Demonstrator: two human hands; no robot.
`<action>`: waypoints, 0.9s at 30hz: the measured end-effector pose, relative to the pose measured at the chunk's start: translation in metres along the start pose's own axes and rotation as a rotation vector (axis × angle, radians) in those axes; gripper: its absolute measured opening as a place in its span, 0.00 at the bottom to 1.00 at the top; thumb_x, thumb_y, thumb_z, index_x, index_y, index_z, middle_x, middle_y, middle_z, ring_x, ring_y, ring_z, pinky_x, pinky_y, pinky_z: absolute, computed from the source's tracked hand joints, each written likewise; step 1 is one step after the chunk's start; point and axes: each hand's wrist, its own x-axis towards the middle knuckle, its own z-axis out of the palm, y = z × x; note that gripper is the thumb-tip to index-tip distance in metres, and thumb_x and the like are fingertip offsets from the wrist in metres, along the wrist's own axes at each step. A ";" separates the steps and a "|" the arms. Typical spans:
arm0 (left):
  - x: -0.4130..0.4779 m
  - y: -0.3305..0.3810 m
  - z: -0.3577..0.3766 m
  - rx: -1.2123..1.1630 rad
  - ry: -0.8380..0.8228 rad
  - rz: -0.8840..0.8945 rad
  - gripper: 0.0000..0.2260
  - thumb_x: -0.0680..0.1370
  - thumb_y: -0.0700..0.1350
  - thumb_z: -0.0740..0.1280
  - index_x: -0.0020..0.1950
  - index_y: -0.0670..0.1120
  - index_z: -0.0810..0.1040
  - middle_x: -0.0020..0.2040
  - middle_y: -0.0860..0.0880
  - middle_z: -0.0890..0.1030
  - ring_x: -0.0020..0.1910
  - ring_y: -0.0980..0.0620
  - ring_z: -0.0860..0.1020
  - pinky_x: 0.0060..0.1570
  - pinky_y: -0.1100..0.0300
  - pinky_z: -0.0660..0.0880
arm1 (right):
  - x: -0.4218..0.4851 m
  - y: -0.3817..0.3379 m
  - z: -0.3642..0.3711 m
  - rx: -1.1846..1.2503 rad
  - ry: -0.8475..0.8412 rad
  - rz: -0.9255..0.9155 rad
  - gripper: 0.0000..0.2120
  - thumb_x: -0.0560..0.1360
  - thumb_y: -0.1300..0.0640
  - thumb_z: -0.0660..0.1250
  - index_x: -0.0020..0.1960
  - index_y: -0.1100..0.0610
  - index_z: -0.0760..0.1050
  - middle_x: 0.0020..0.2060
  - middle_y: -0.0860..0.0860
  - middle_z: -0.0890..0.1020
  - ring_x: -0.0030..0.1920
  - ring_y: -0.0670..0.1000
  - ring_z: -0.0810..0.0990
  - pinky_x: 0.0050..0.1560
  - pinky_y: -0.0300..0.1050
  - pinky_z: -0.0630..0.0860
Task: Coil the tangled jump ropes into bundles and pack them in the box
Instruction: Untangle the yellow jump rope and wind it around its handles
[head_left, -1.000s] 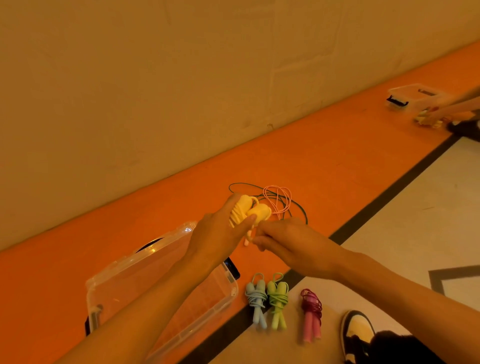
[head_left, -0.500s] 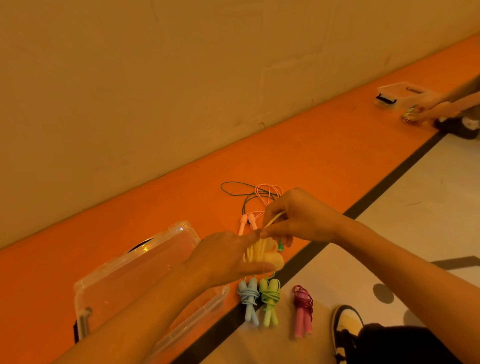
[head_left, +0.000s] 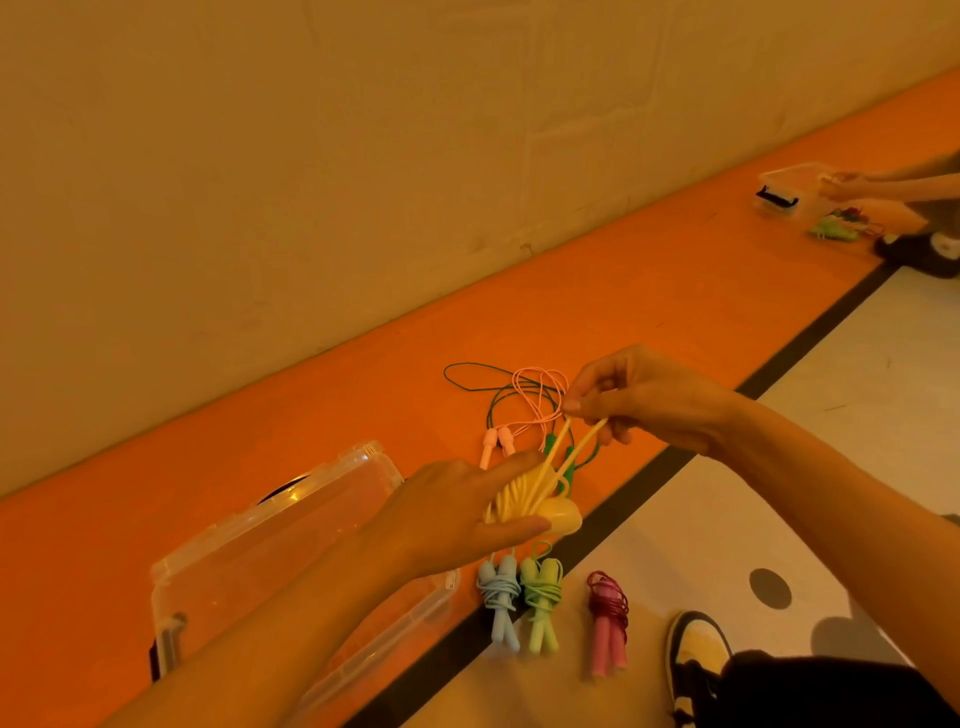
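My left hand (head_left: 457, 514) holds a yellow jump rope (head_left: 540, 493), its coils and handles gripped between thumb and fingers. My right hand (head_left: 644, 400) pinches two yellow strands and pulls them up and to the right. A pink rope (head_left: 524, 410) and a dark green rope (head_left: 498, 384) lie loose and tangled on the orange floor behind. Coiled blue (head_left: 500, 597), light green (head_left: 540, 597) and pink-handled (head_left: 607, 618) bundles lie in a row on the floor near me. A clear plastic box (head_left: 260, 551) stands open at the left.
A wall runs along the back. A black line (head_left: 649, 467) divides the orange strip from pale floor. My shoe (head_left: 696, 649) is at lower right. Far right, another person's hand (head_left: 852, 187) is by a second clear box (head_left: 784, 192) and ropes.
My left hand lowered the yellow bundle towards the floor bundles. My right hand moved up and right, drawing strands out of the yellow coil.
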 end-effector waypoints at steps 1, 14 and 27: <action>0.000 0.000 0.000 0.006 -0.004 0.008 0.32 0.77 0.70 0.56 0.79 0.63 0.54 0.32 0.55 0.65 0.35 0.53 0.66 0.35 0.57 0.58 | -0.001 0.000 0.002 -0.017 0.020 -0.036 0.09 0.71 0.62 0.73 0.48 0.66 0.81 0.34 0.60 0.80 0.28 0.50 0.77 0.24 0.35 0.72; -0.002 0.022 -0.001 -0.106 -0.011 0.103 0.37 0.77 0.68 0.60 0.80 0.58 0.51 0.33 0.55 0.68 0.30 0.58 0.67 0.29 0.66 0.59 | 0.003 -0.001 0.016 -0.086 0.230 -0.277 0.07 0.72 0.58 0.75 0.45 0.61 0.81 0.28 0.53 0.79 0.23 0.47 0.72 0.21 0.37 0.65; -0.007 0.016 0.000 0.037 0.157 0.402 0.32 0.78 0.66 0.57 0.79 0.60 0.52 0.37 0.55 0.75 0.27 0.60 0.59 0.25 0.72 0.50 | 0.007 0.014 0.022 0.020 0.032 -0.114 0.09 0.73 0.61 0.72 0.51 0.64 0.82 0.39 0.55 0.84 0.34 0.50 0.83 0.36 0.38 0.81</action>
